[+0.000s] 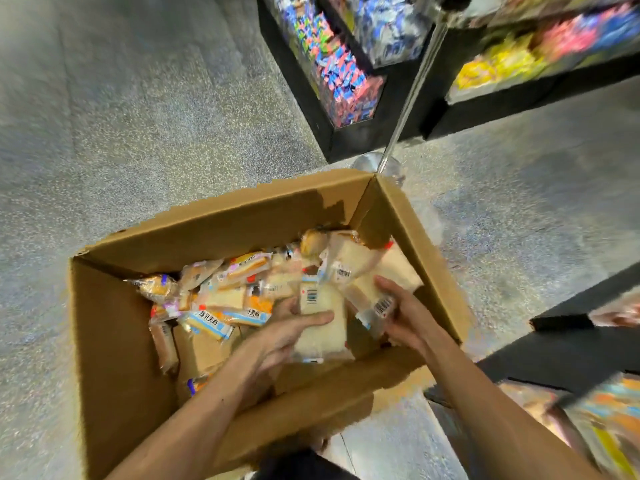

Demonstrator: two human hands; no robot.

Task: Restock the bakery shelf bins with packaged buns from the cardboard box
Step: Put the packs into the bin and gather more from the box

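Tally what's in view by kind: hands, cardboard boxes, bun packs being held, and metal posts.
Hands: 2, left hand and right hand
Cardboard box: 1
Held bun packs: 2, left pack and right pack
Metal post: 1
Total: 6
The loose packs in the box are too jumbled to count.

floor (138, 116): grey, speckled | black display stand (294, 81): far centre, holding blue, pink and green packets (346, 81), blurred | second black stand (519, 102): far right, holding yellow packets (495, 67), blurred | metal pole (412, 95): between the two stands, its round shiny base (367, 162) on the floor
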